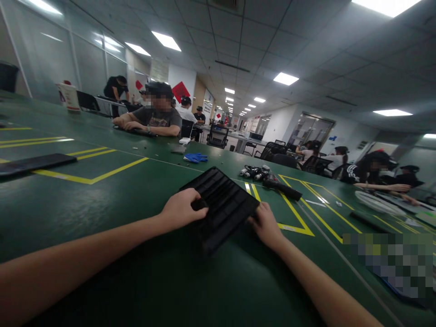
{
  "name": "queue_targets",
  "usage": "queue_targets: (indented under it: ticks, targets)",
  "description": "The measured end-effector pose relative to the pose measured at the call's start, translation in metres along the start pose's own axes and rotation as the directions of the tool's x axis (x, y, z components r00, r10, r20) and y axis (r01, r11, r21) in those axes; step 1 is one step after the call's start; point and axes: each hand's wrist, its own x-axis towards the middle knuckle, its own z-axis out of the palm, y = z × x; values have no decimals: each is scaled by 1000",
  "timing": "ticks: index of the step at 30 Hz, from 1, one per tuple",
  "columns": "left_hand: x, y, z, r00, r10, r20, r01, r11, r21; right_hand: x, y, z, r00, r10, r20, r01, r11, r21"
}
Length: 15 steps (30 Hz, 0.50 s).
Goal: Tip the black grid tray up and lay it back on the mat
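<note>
Handling the tray (226,195) between both hands, tilted, seemingly raised above the table (102,218); by judgement, in a step of holding and working at the tray. Right hand (267,225) pinching the tray's right corner. Left hand (184,207) over the tray's left side, thumb and forefinger curled toward each other; cannot tell whether pinching the rim or some small dark part. For the next move, probably needing a firm right grip and careful placing of the left fingertips. Beyond the tray, a glove (195,157); beyond and to the right of the tray, a dark bundle (255,172), hard to name. Hidden: the tray's underside. Blurred: the tray's near end. Well to the right of the tray, a pixelated patch (398,265), impossible to read.
</note>
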Motion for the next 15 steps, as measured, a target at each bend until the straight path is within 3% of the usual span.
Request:
queue_targets:
  ticks: [4, 8, 11, 15]
  targets:
    - [26, -35, -13, 963, -269, 27, 262, 953, 150, -1, 43, -15, 954, 290, -69, -298, 916, -270]
    - [42, -67, -24, 889, -455, 59, 418, 855, 307, -12, 79, -20, 871, 490, -41, -452, 765, -458]
    - [46, -82, -26, 867, -494, 62, 447, 826, 344, -15, 86, -18, 826, 563, 29, -481, 730, -486]
    - [46, -85, -25, 934, -358, -15, 342, 877, 337, -14, 79, -17, 844, 535, -46, -486, 724, -490]
